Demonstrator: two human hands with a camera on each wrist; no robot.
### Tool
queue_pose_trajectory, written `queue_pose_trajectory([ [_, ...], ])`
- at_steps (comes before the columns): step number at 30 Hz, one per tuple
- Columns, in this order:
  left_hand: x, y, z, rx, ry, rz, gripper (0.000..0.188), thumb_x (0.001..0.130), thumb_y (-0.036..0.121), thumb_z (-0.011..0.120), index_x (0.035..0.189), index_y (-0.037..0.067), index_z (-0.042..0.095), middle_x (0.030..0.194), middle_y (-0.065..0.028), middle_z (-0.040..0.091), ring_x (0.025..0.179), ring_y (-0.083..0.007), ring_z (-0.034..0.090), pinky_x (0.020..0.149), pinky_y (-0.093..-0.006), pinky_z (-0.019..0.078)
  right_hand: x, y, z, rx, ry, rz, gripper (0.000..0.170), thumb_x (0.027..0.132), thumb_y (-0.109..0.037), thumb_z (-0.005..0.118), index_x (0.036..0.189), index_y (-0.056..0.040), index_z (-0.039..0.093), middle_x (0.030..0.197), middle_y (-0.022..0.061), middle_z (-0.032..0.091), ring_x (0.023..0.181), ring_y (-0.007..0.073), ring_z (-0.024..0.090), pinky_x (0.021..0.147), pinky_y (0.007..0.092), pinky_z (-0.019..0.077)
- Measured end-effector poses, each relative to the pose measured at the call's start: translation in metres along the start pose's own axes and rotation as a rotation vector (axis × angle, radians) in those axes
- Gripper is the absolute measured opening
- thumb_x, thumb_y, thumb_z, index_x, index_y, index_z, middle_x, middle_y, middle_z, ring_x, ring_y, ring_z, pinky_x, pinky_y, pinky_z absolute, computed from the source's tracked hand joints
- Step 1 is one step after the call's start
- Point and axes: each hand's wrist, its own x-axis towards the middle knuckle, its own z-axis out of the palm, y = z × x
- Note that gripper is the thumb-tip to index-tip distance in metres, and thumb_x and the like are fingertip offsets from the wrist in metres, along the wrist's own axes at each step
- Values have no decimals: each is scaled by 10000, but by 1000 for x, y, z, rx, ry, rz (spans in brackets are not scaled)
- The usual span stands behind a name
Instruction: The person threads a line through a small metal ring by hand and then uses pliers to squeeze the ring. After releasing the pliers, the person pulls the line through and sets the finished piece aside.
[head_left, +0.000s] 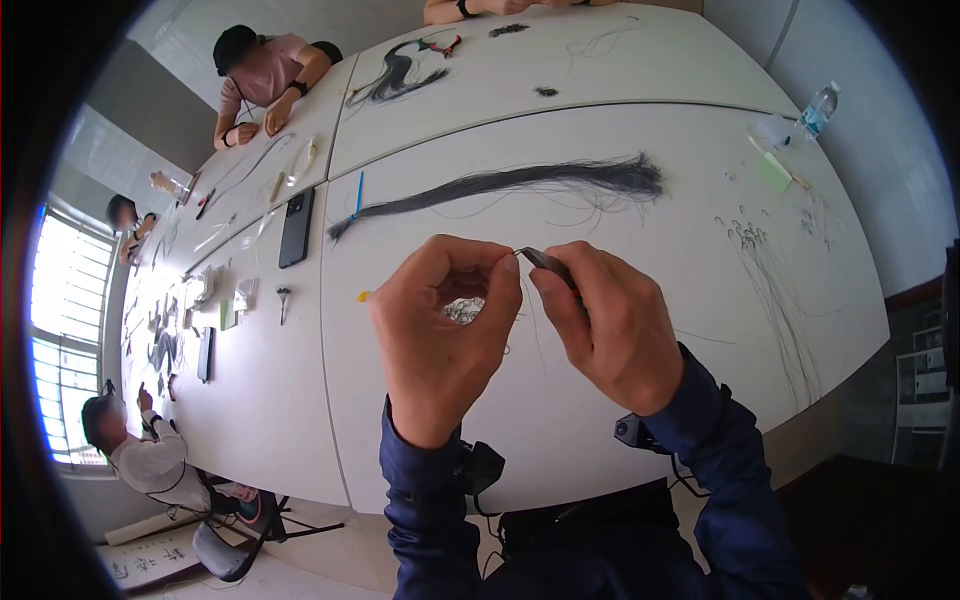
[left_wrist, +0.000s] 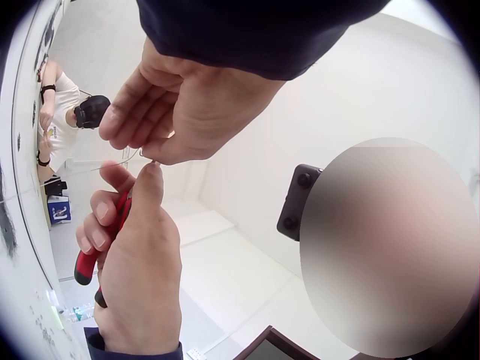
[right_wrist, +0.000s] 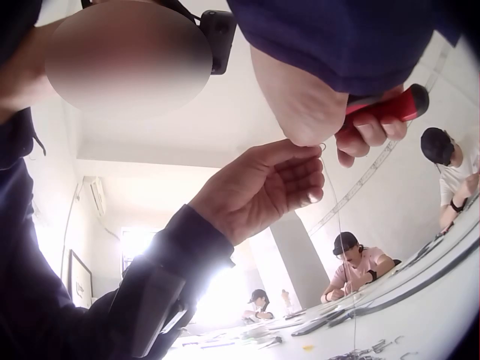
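Above the table, my left hand (head_left: 440, 335) pinches a small metal hook (right_wrist: 322, 150) between thumb and forefinger. A thin line (right_wrist: 341, 225) hangs from the hook in the right wrist view. My right hand (head_left: 610, 320) grips pliers (head_left: 546, 265), whose red and black handles (left_wrist: 88, 264) show in the left wrist view. The tip of the pliers is right at the left fingertips in the head view. Behind the left hand lies a pile of small metal hooks (head_left: 463, 311), partly hidden by that hand.
Beyond the hands lies a long bundle of dark strands (head_left: 510, 180) with a blue tie (head_left: 360, 190). Hooks with lines attached (head_left: 748, 235) are spread at the right. A phone (head_left: 296, 228) lies left; a bottle (head_left: 819, 110) stands far right. Other people sit around the tables.
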Motion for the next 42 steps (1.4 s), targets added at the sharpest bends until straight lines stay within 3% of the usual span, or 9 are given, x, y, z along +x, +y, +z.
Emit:
queue_pose_trajectory([
  [4, 0, 2, 0, -30, 2, -37, 67, 855, -14, 725, 900, -43, 683, 805, -86, 717, 721, -119, 696, 704, -251, 567, 2, -3, -8, 46, -31, 49, 166, 962, -137, 650, 914, -26, 536, 715, 99, 578, 629, 273, 602, 563, 380, 493],
  [10, -1, 1, 0, -30, 6, -23, 68, 849, -16, 727, 898, -41, 686, 806, -88, 718, 721, -120, 695, 704, -249, 565, 3, 1, -4, -20, -6, -35, 163, 961, -146, 644, 913, -28, 542, 743, 112, 567, 689, 290, 590, 642, 400, 487],
  [16, -1, 1, 1, -28, 0, -3, 72, 841, -15, 730, 894, -42, 688, 814, -89, 722, 726, -123, 697, 707, -252, 566, 1, -1, -7, 7, -89, 40, 128, 956, -89, 648, 993, 17, 586, 773, 147, 629, 654, 307, 637, 589, 387, 505],
  [28, -2, 4, -1, -36, -19, -48, 72, 829, -18, 728, 876, -34, 675, 797, -78, 706, 727, -125, 692, 718, -257, 565, 1, -4, -8, 57, -98, 88, 111, 976, -76, 614, 927, 9, 562, 700, 160, 600, 596, 330, 622, 544, 397, 480],
  [31, -2, 5, -1, -12, -29, -60, 70, 840, -10, 725, 881, -32, 673, 807, -77, 708, 743, -125, 693, 726, -259, 564, -1, -4, -6, 55, -80, 84, 121, 987, -87, 604, 929, 11, 564, 665, 160, 576, 566, 307, 597, 533, 380, 468],
  [34, -1, 7, -3, -44, -55, -102, 71, 859, 2, 723, 900, -33, 678, 825, -76, 714, 759, -126, 698, 736, -261, 564, 0, -3, -9, 120, -95, 125, 192, 989, -164, 630, 906, -9, 552, 668, 107, 588, 551, 232, 599, 503, 352, 464],
  [37, -1, 8, -3, -95, -102, -140, 84, 876, 11, 722, 933, -38, 685, 842, -78, 721, 772, -129, 702, 748, -262, 564, 9, -7, -25, 431, -158, 389, 184, 981, -178, 649, 964, -6, 586, 671, 84, 599, 556, 130, 569, 516, 288, 444],
  [38, -2, 8, -4, -111, -122, -150, 91, 881, 14, 722, 945, -40, 688, 847, -79, 723, 776, -129, 703, 753, -262, 564, 11, -12, -28, 451, -125, 398, 169, 972, -171, 656, 995, -10, 611, 673, 54, 603, 590, 65, 533, 542, 243, 433],
  [42, -3, 11, -4, -101, -183, -127, 115, 890, 17, 712, 983, -46, 689, 866, -85, 725, 783, -130, 704, 761, -264, 562, 9, -5, -26, 512, -105, 380, 112, 968, -126, 634, 973, -16, 610, 666, 24, 595, 594, 46, 520, 552, 235, 429],
])
